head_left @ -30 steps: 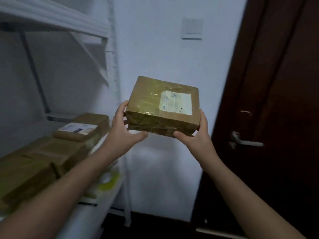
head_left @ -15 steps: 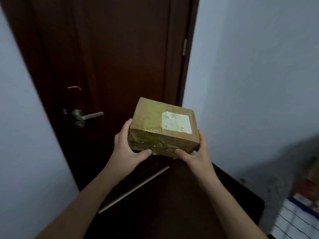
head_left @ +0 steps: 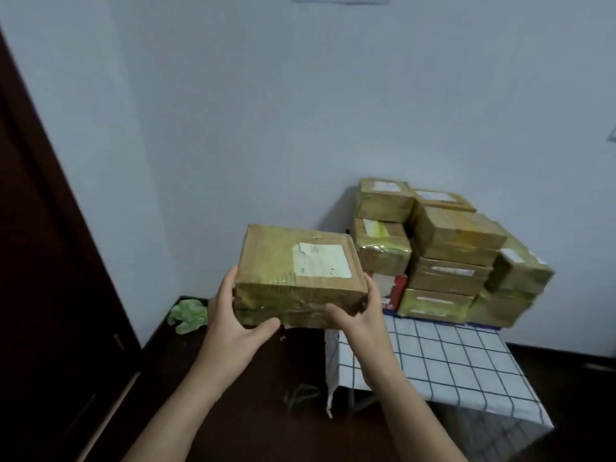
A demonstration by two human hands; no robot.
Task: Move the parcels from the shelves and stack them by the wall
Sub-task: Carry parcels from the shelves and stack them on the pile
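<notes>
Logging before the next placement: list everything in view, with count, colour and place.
Brown taped cardboard parcel with white label: one, brown, held in the air, centre of view.
Stacked taped cardboard parcels: about eight, brown, piled against the wall.
Red-and-white box: one, pile's lower left, partly hidden.
White cloth with dark grid: one, draped under the pile.
Green soft toy: one, floor, in the corner.
Dark brown door: one, far left.
Left hand: one, grips the held parcel's left side.
Right hand: one, grips its right side.
</notes>
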